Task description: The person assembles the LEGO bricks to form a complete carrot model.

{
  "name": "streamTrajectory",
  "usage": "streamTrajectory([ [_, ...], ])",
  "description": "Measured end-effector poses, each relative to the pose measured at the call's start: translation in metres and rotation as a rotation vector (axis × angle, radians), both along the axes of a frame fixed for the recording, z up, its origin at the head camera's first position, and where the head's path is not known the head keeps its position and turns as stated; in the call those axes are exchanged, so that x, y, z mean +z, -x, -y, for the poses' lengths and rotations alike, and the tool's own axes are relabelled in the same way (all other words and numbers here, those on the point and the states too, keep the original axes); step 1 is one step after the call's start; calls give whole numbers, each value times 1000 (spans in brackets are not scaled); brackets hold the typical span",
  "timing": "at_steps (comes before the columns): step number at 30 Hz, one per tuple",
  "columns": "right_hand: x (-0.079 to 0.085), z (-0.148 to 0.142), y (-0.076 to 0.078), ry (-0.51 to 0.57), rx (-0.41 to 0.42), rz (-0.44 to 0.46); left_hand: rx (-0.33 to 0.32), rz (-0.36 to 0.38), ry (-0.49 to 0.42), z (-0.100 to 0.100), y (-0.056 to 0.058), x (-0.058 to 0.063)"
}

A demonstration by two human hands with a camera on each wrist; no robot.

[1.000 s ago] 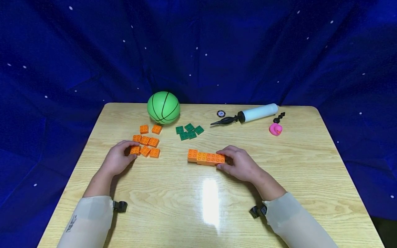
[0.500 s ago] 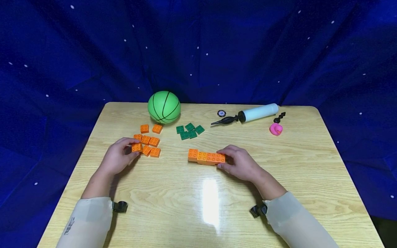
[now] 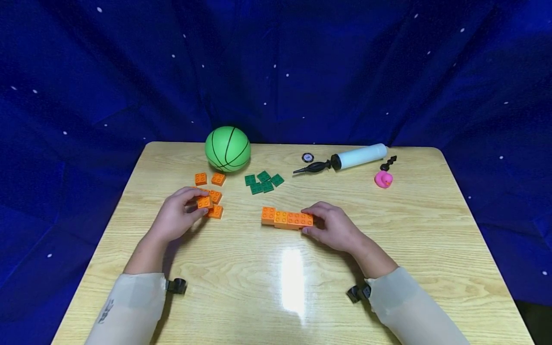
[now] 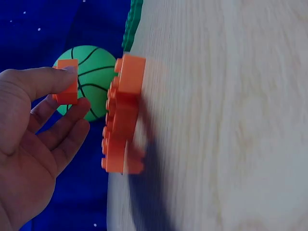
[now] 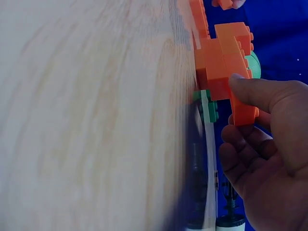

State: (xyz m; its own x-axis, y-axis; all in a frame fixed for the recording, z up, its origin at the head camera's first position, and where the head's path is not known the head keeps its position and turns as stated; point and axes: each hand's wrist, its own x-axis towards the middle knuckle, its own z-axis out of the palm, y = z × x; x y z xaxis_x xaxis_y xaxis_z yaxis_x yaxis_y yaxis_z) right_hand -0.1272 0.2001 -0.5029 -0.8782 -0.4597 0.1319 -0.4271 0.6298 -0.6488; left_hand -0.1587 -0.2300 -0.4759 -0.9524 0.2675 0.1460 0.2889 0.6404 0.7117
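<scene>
Between the thumb and fingers of my left hand point(image 3: 177, 215) is a small square orange building brick point(image 3: 204, 202), raised above the other loose orange bricks point(image 3: 215, 212). In the left wrist view the thumb presses one side of this held brick point(image 4: 71, 91). My right hand point(image 3: 334, 227) pinches the right end of a row of joined orange bricks point(image 3: 281, 218) in front of me. From the right wrist view, the joined piece point(image 5: 226, 60) has bricks on more than one level. Part of its right end is hidden by the fingers.
Several dark green bricks point(image 3: 263, 183) lie behind the joined row. Farther back stand a green ball point(image 3: 227, 149), a round chip point(image 3: 307, 157) and a hand pump point(image 3: 360, 156). A pink duck point(image 3: 383, 179) and a small black piece point(image 3: 388, 163) are at right.
My left hand has lifted an orange brick from the front left of the loose group and carried it to the right, over its neighbours. The right hand and joined row stay put.
</scene>
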Motion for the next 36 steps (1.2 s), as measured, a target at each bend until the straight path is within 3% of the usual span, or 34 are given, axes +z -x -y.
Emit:
streamTrajectory([
  [20, 0, 0, 0, -6, 1, -13, -80, 3, -58, -45, 3, 2],
  [29, -1, 0, 0, -2, -2, -22, -142, 25, -161, -69, 4, 3],
  [36, -2, 1, 0, 1, -6, -33, -210, -30, -166, -86, 4, 3],
])
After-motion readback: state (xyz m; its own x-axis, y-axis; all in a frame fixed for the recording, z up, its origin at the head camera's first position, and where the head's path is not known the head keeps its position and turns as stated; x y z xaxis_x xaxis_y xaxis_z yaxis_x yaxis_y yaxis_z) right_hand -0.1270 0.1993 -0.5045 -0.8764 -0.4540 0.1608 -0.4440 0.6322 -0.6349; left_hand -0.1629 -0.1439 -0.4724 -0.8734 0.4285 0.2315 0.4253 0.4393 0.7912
